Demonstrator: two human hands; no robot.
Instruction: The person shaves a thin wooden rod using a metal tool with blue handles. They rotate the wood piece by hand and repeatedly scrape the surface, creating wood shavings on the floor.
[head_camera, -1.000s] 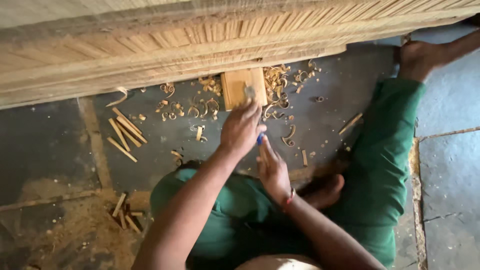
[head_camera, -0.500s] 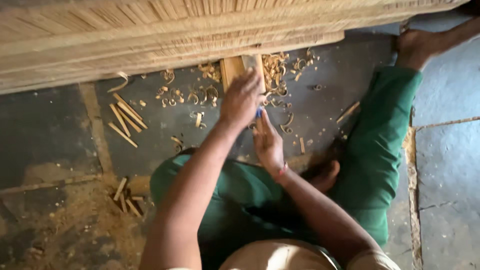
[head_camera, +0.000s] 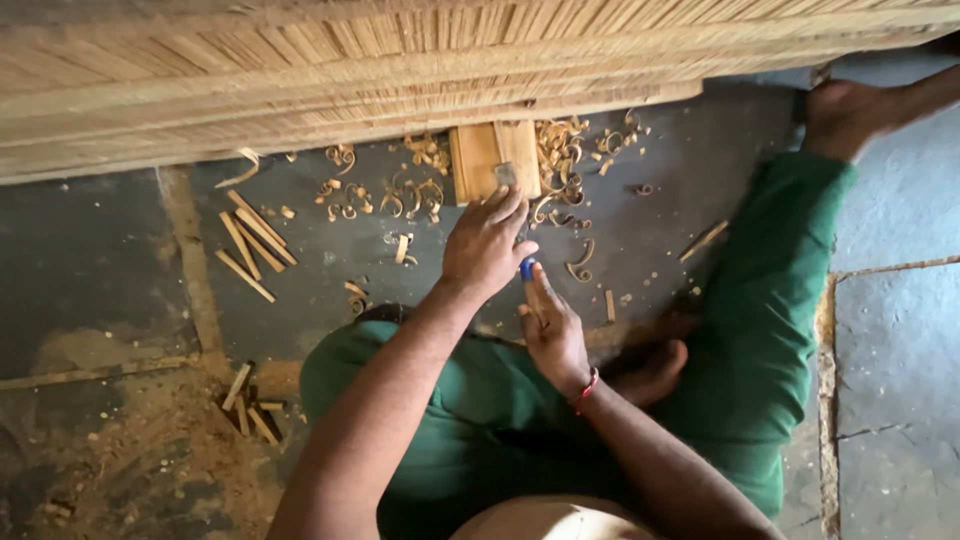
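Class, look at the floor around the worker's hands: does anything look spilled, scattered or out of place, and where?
Yes. Curled pale wood shavings lie strewn over the grey stone floor around the small wooden block, just beyond the left hand. Short cut wooden sticks lie loose further left. The right hand holds a blue-handled tool.

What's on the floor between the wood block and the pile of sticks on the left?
In the head view, curled wood shavings litter the dark stone floor between the wood block and the cut sticks.
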